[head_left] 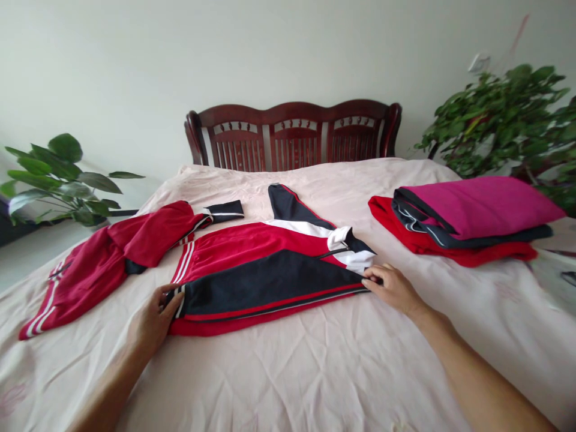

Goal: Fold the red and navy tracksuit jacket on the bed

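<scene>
**Fold may slip at both ends**

My left hand (155,318) pinches the hem of the red, black and white zip-up track jacket (265,273) lying on the pale pink bedsheet (315,372); my right hand (391,288) seems closed on its collar edge. Uneven pulling could skew the slippery fabric.

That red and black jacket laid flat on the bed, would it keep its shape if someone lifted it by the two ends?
Probably not. The jacket lies flat and creased like soft cloth, so it would likely sag in the middle between the left hand and right hand. It looks light, being thin. Its loose sleeve would probably dangle.
</scene>
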{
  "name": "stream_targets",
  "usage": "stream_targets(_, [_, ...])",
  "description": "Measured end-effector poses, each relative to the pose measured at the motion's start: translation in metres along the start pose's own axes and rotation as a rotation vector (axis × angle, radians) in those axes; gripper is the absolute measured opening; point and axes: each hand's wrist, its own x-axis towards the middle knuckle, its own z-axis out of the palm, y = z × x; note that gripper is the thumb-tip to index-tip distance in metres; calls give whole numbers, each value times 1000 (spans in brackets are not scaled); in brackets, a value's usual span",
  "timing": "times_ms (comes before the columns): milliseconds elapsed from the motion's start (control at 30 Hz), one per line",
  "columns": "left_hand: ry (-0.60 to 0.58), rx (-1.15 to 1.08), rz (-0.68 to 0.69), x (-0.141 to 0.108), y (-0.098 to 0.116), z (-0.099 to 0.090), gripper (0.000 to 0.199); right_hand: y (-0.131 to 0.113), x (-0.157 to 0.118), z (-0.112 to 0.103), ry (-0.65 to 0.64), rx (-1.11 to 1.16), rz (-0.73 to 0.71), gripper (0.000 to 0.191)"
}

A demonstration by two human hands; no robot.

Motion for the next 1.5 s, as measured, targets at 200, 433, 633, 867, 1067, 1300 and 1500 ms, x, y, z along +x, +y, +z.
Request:
stream_targets(200, [-39,-18,-40,-7,6,-2,45,3,0,-2,-6,11,-6,15])
stream_targets(433, [245,-20,106,-15,13,-21,46,-16,0,-16,197,7,-60,29])
stream_targets(633, [191,58,402,-20,54,-18,45,-101,38,1,86,-4,-264,36])
stream_targets(867, [-52,327,667,-7,81,20,49,-180,75,82,-171,-163,-375,59])
stream_targets(1067, [-189,506,672,-3,56,32,56,-163,79,114,-269,-168,-330,64])
stream_targets(1300, [-148,529,707,-5,49,34,57,-156,78,107,-251,-208,-265,66])
stream_targets(1500, [-98,517,742,-8,46,38,54,-136,75,100,-200,-252,-221,61])
